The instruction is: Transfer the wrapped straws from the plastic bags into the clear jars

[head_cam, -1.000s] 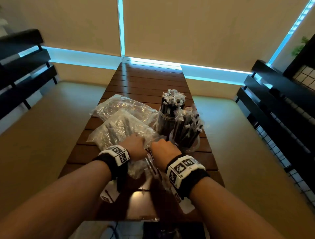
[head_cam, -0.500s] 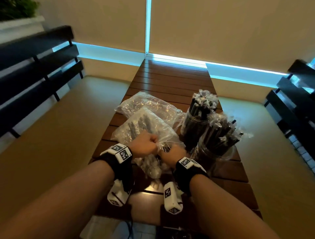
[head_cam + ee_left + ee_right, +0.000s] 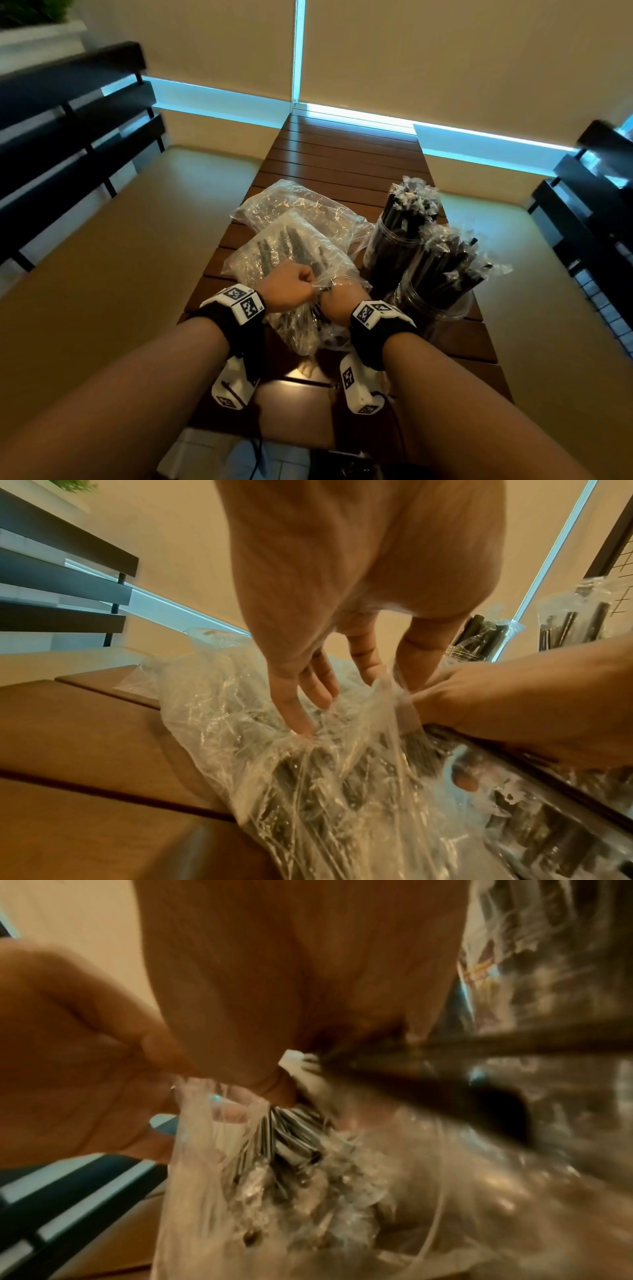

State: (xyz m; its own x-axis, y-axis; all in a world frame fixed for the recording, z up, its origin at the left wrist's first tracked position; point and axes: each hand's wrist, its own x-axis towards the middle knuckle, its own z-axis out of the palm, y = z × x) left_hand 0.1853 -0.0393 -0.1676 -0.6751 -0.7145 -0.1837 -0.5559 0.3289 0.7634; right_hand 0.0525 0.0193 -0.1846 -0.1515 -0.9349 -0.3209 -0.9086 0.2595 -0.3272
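Observation:
A clear plastic bag of black wrapped straws lies on the slatted wooden table. My left hand pinches the bag's gathered edge, with its other fingers lying on the film. My right hand grips the same edge from the right. Black straws show inside the bag just below that grip. A long dark blurred thing runs out from my right hand; I cannot tell what it is. Two clear jars, the far jar and the near jar, stand at the right, packed with wrapped straws.
A second plastic bag lies behind the first. Black slatted benches stand at the left and the right. The table's far half is bare wood, ending at a blinded window.
My hands have closed in on each other at the bag's edge, and the left hand has curled into a pinch. The head view has swung left, shifting the jars to the right.

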